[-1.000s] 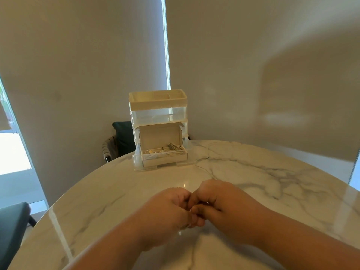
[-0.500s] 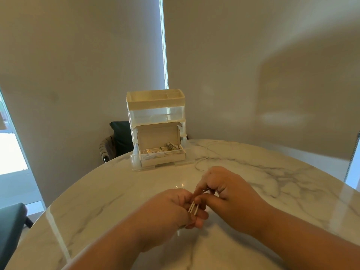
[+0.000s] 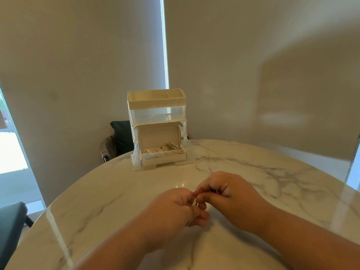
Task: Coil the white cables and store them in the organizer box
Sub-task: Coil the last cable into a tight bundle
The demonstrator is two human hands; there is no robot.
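Lower centre: left hand (image 3: pixel 175 207) grips the white cable (image 3: pixel 195 203) loops; right hand (image 3: pixel 229 195) pinches a strand beside them. Lay turns evenly, drawing in the slack at centre. Organizer box (image 3: pixel 155 112) stands above, centre frame.

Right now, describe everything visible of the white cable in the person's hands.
The white cable is thin and looks plastic-coated. A few strands lie side by side in a small bundle, pinched between the left hand and the right hand above the marble table. The rest is not yet coiled: it runs slack in loose curves across the tabletop, past the right side of the organizer box. Its ends cannot be seen.
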